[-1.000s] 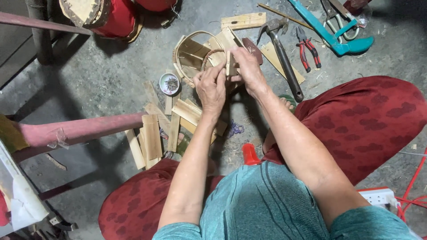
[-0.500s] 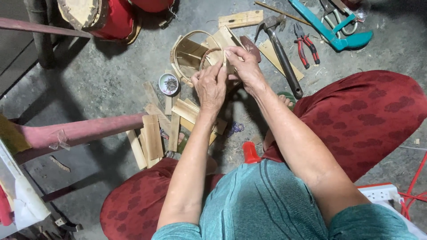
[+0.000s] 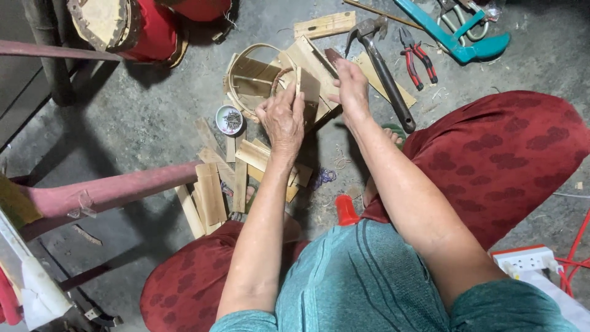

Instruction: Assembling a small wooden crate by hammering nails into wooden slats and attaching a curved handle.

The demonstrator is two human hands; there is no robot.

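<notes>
My left hand (image 3: 283, 120) grips a thin bamboo strip (image 3: 298, 83) held upright, with a curved piece of bent cane beside its fingers. My right hand (image 3: 351, 86) closes on a dark-handled tool (image 3: 332, 56), likely a knife, at the strip's top. Both hands meet above flat wooden slats (image 3: 310, 58). Just beyond them lies a bent bamboo hoop (image 3: 236, 67) on the concrete floor.
A hammer (image 3: 386, 71) and red pliers (image 3: 418, 58) lie at the right, a teal clamp tool (image 3: 461, 31) beyond. A small tin of nails (image 3: 230, 120) sits left of the hands. Loose slats (image 3: 212, 193) lie near my knee. A red pole (image 3: 117, 190) crosses left. A power strip (image 3: 525, 258) lies at the right.
The hands have stayed together on the strip, shifting only slightly. The view has tilted a little, so the floor items sit marginally lower in frame.
</notes>
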